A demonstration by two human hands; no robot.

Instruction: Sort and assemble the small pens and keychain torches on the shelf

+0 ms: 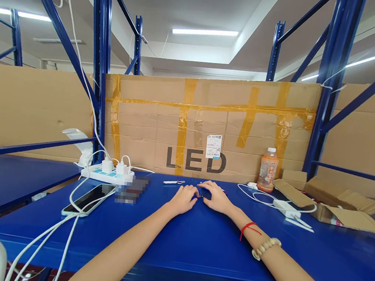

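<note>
On the blue tabletop (177,245), my two hands are close together near the middle. My left hand (184,199) has its fingers curled and drawn together. At their tips is a small dark piece (199,196), too small to name; whether the fingers grip it is hard to see. My right hand (215,197) lies open, fingers stretched to the left and thumb apart, just right of that piece. Behind my left hand lies a silver pen-like item (171,182). Part of a slim dark thing (224,191) shows behind my right hand, mostly hidden.
At left are a white power strip (98,174) with chargers, a phone (90,199) and loose white cables (71,231). An orange drink bottle (267,171), a white adapter (286,208) and an opened cardboard box (343,208) stand right. A cardboard panel (135,131) closes the back.
</note>
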